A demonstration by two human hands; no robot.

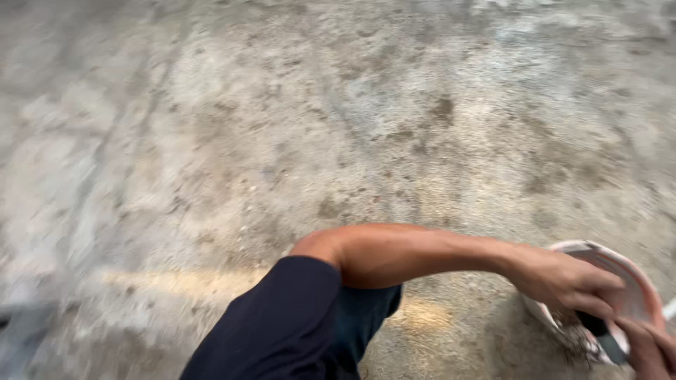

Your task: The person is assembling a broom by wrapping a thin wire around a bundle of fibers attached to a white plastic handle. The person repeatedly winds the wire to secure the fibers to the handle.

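My left arm in a dark sleeve crosses the lower frame to the right. My left hand (pixel 563 281) hangs over a round pink-white pan (pixel 637 285) on the ground, its fingers curled around the dark handle of a tool (pixel 597 325). The tool's grey end (pixel 614 347) points toward my right hand (pixel 651 350). That hand shows only partly in the bottom right corner, at the pan's near rim, and its grip is hidden. Grey gritty material lies in the pan below the tool.
Rough, mottled grey-brown concrete ground (pixel 317 127) fills the view, blurred by motion. A dark shape (pixel 17 327) sits at the lower left edge. A small white object (pixel 670 308) pokes in at the right edge beside the pan.
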